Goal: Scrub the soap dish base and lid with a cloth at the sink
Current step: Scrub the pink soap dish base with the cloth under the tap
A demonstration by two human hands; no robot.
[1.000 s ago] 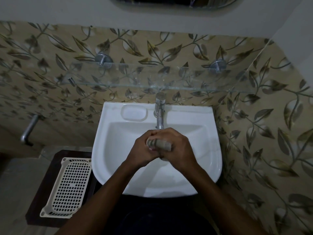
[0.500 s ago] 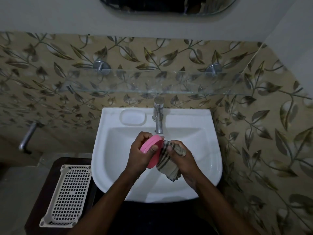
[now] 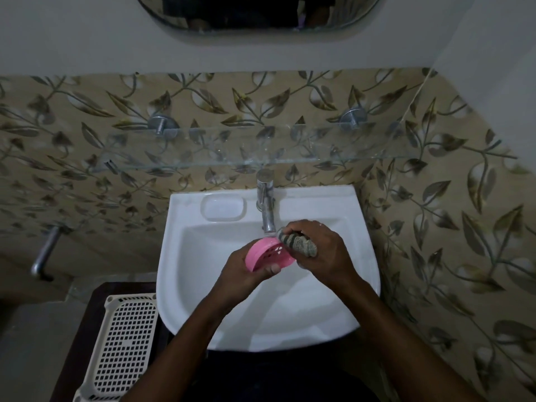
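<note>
Leaf-patterned tiles back a white sink (image 3: 333, 320). Over its basin, the left hand (image 3: 246, 272) clasps a pink soap dish part (image 3: 268, 253), tilted; the right hand (image 3: 322, 250) is clenched around a striped cloth (image 3: 297, 243) touching its rim, just below the tap (image 3: 266, 201).

I am standing in a home bathroom: a white wall-hung washbasin (image 3: 333, 300) with a chrome tap (image 3: 266, 198), a glass shelf (image 3: 232, 149), a mirror (image 3: 258, 13), and leaf-patterned wall tiles (image 3: 435, 198).

Perforated tray (image 3: 121, 346) lower left; glass shelf (image 3: 232, 146); mirror (image 3: 258, 13) above
</note>
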